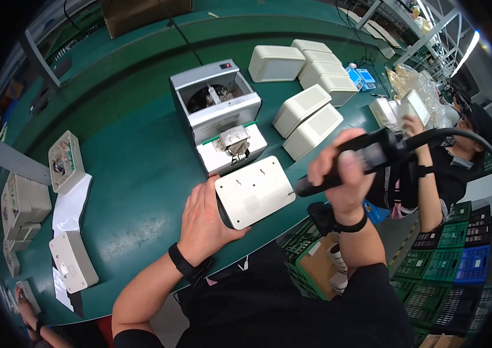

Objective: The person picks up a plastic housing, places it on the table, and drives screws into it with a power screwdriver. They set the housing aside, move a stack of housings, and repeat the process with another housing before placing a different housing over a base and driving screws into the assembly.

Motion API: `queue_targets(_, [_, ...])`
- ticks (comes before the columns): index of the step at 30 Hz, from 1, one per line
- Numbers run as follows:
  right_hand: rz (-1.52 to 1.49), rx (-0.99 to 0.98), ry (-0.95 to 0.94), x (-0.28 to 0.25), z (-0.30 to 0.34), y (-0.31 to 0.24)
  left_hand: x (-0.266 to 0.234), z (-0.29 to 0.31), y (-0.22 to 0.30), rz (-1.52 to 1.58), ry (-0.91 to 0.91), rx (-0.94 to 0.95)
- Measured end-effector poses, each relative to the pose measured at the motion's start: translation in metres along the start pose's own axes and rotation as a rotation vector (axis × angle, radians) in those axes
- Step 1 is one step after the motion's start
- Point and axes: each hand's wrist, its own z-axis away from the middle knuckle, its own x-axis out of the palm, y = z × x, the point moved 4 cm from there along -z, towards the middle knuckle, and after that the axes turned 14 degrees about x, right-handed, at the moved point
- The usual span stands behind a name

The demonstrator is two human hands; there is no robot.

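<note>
A white plastic housing (253, 197) lies back side up on the green bench, with corner screw holes, hook slots and a small vent grille. My left hand (202, 217) grips it along the left edge, the thumb near its lower corner. My right hand (344, 171) is wrapped round a black electric screwdriver (367, 153), slightly blurred, its cable running off to the right. The screwdriver's bit points left at the housing's right corner; I cannot tell whether it touches. Just beyond the housing stands a grey screw feeder (217, 95) with screws in its open top.
Several finished-looking white boxes (312, 130) stand beyond my right hand. At the left are open housings (66, 162) and a white housing (74, 261) on paper. A co-worker (449, 156) at the right holds a white box. Crates (437, 255) sit below on the right. Another person's hand (24, 304) shows lower left.
</note>
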Motion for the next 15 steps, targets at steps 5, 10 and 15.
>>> queue_targets(5, [-0.187, -0.074, 0.095, -0.014, -0.020, -0.071, -0.019, -0.004, 0.003, 0.234, -0.158, -0.303])
queue_targets(10, [-0.166, -0.116, 0.116, -0.037, -0.004, -0.067, -0.024, -0.019, 0.003, 0.086, -0.322, -0.160])
queue_targets(15, [-0.125, -0.129, 0.174, -0.066, 0.037, -0.051, -0.009, -0.021, 0.030, 0.035, -0.070, 0.154])
